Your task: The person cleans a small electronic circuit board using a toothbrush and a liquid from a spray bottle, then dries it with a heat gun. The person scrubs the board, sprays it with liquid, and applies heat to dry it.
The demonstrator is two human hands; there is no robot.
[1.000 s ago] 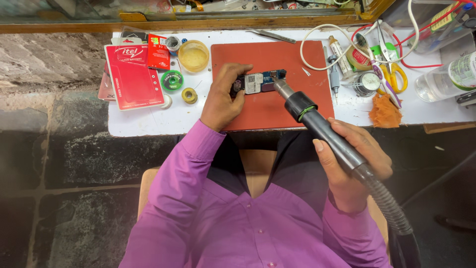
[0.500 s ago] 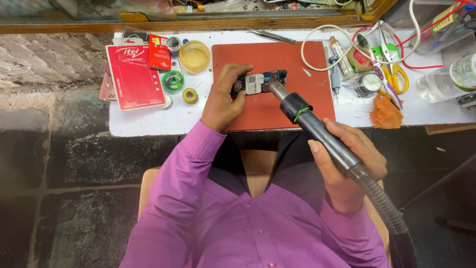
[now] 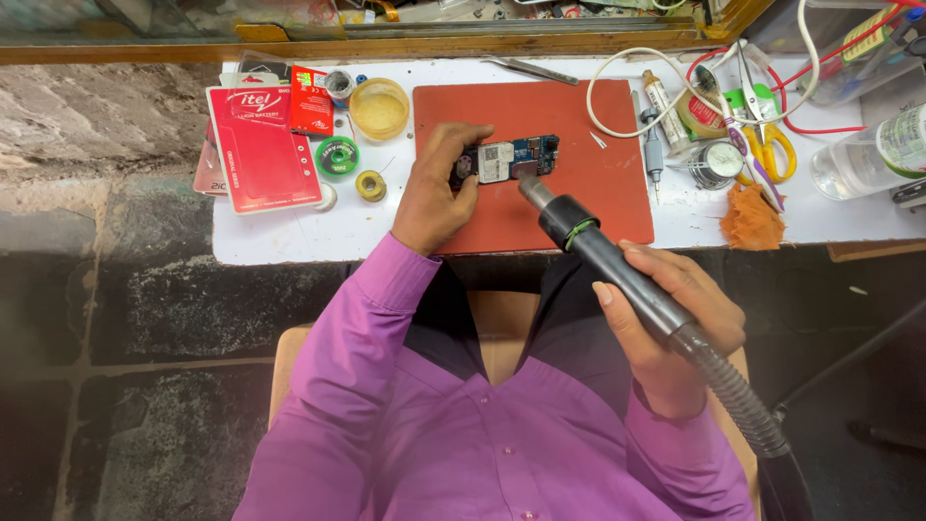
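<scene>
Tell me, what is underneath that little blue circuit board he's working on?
The circuit board lies on a red mat, which rests on the white table. The left hand covers the board's left end, so what lies beneath there is hidden. The right hand points a hot-air tool at it.

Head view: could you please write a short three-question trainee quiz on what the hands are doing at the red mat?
1. True or false: the left hand holds the circuit board on the red mat.
2. Which tool does the right hand hold? A) yellow scissors B) black hot-air wand C) tweezers
3. Fill in: the wand's nozzle points at the ____.

Key: 1 true; 2 B; 3 circuit board.
</scene>
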